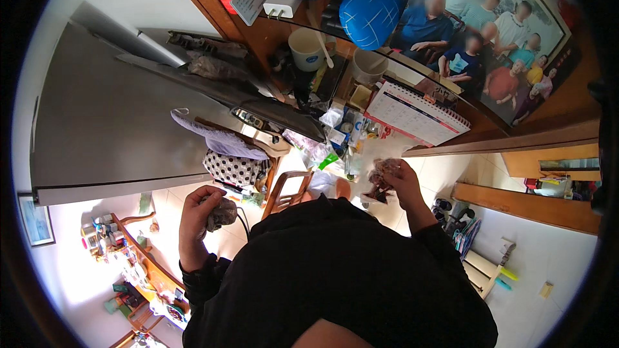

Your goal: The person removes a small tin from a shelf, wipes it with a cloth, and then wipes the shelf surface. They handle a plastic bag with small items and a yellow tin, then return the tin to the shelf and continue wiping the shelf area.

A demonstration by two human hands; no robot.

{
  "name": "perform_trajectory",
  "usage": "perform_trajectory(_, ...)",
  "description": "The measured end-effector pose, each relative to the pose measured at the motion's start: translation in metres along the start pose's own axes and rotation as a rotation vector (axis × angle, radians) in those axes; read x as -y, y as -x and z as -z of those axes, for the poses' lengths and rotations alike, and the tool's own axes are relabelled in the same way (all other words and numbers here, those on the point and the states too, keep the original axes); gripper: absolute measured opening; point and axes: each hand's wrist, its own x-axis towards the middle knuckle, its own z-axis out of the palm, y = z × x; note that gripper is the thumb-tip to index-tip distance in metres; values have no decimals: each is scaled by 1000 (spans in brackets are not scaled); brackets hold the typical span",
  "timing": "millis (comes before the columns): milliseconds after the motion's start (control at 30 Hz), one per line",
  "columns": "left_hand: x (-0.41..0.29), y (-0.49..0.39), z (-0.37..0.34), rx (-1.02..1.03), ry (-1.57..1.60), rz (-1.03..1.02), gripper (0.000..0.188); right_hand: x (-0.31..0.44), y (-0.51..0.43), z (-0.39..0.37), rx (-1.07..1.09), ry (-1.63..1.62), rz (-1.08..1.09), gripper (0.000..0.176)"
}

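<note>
At the left of the head view, my left hand (197, 217) is closed round a crumpled clear plastic bag (222, 213) with greyish contents that I cannot make out. My right hand (405, 184), on the other side of my body, grips a clear plastic bag (379, 184) holding dark reddish-brown pieces. The hands are wide apart at about waist height. Between and beyond them are a wooden chair (289, 187) and a polka-dot cloth (232, 166) with a purple towel (220, 142) above it.
A wooden shelf (537, 134) ahead carries a desk calendar (418, 112), a blue patterned case (375, 6), a white charger (282, 6) and a framed group photo. Cups and cluttered small packages are below. A large grey refrigerator (130, 125) stands left; shoes (447, 212) lie at right.
</note>
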Motion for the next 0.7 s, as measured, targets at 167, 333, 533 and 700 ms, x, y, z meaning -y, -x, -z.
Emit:
perform_trajectory(167,7,0,3,-36,-12,43,18,-14,-13,5,-7,2,-62,34)
perform_trajectory(333,21,-7,14,-37,12,85,19,-33,-24,7,-33,-177,-156,42)
perform_trajectory(533,46,-13,28,-81,-1,136,19,-59,-38,16,45,-328,-237,46)
perform_trajectory(700,56,-14,28,-121,-12,196,19,-89,-61,21,23,-343,-324,45)
